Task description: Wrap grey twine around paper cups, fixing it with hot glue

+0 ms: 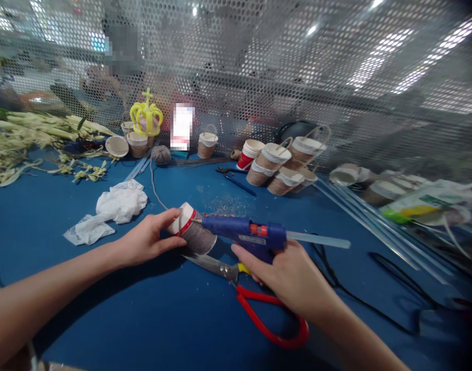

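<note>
My left hand (153,238) grips a paper cup (199,234) by its white rim end. Grey-brown yarn wraps most of the cup, and a red band shows beside the white part. In my right hand (293,275) is a blue glue gun (243,232), with a clear glue stick (319,239) poking out of its back. Its nozzle points left and meets the cup near the red band; whether it touches is hard to tell. Red-handled scissors (230,270) lie under the glue gun. From the cup a yarn strand runs back to a grey yarn ball (161,154).
White crumpled cloth (122,203) lies left of the cup. Several twine-wrapped cups (286,180) and pliers (238,180) stand or lie behind. Long glue sticks (375,226) and a black cord (371,304) are at right. Dried leaves (38,136) and a yellow crown (146,116) sit back left.
</note>
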Available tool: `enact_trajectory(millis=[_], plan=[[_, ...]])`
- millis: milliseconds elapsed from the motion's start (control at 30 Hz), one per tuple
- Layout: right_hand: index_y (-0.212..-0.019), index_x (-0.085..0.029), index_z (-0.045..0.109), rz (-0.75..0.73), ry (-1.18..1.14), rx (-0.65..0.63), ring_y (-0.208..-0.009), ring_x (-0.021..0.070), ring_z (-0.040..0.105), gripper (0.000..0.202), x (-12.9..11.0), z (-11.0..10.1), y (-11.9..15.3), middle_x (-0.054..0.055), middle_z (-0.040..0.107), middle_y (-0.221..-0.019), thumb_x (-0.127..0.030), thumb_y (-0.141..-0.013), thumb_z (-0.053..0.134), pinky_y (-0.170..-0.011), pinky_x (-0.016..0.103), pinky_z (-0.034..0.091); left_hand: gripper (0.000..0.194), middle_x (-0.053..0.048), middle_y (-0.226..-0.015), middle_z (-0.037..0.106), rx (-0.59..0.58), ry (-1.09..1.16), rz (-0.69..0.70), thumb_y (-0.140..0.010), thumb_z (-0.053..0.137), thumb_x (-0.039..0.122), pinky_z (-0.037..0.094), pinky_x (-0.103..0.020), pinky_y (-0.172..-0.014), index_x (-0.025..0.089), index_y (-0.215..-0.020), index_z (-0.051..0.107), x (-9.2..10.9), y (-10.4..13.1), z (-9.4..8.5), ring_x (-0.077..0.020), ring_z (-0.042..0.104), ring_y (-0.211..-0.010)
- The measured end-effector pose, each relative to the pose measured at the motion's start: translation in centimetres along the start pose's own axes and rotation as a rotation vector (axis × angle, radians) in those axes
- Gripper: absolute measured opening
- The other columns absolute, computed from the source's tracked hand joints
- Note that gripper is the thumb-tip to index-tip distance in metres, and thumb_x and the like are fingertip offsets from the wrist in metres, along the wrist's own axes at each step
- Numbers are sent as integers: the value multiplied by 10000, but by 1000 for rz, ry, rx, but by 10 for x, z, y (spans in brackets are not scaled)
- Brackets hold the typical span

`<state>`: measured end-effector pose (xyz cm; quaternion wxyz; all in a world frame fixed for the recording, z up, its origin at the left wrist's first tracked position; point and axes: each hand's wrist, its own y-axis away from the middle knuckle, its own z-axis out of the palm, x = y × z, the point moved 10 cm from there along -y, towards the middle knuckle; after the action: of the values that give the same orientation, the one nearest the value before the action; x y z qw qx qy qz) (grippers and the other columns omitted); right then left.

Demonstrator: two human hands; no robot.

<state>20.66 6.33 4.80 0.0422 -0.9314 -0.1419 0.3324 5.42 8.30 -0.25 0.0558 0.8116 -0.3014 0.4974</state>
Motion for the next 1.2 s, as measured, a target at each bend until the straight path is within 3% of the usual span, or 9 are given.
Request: enact_trajectory(millis=[100, 300, 500, 900, 1200], plan=[[-682, -177, 616, -13, 117, -63, -452, 143, 554, 158, -2, 5, 1, 4, 588, -497, -271, -754, 512, -447, 247, 451, 269, -43, -928, 604, -4, 7, -1, -800, 545, 278, 444, -258, -744, 163, -1040, 504, -1, 0, 1, -153, 563, -810], [-688, -187, 624, -230, 308, -56, -562, 182, 606, 170, -27, 6, 5, 60, 647, -610, -228, -759, 475, -531, 282, 478, 274, -49, -945, 613, -9, 20, -10, -798, 540, 268, 444, -275, -756, 163, -1048, 503, -2, -1, 1, -160, 571, -824], [-706, -195, 588, -204, 234, -69, -591, 179, 612, 140, -27, 8, 5, 60, 654, -664, -225, -758, 462, -553, 282, 487, 255, -52, -899, 617, -2, -29, -31, -788, 541, 289, 446, -286, -724, 150, -1001, 522, -3, -1, 0, -167, 565, -790], [-681, -224, 483, -123, 134, -117, -539, 141, 555, 117, -2, 29, 15, -2, 592, -618, -275, -785, 496, -515, 253, 429, 229, -46, -850, 605, -6, -42, -61, -788, 541, 265, 445, -271, -701, 139, -976, 508, -2, -1, 1, -154, 552, -740], [-713, -213, 619, -137, 249, -97, -651, 223, 620, 160, -14, 14, 5, 73, 660, -684, -300, -762, 495, -599, 324, 477, 295, -65, -953, 616, -9, -16, -32, -795, 539, 280, 450, -284, -752, 143, -1054, 504, -2, 0, 1, -174, 576, -833]])
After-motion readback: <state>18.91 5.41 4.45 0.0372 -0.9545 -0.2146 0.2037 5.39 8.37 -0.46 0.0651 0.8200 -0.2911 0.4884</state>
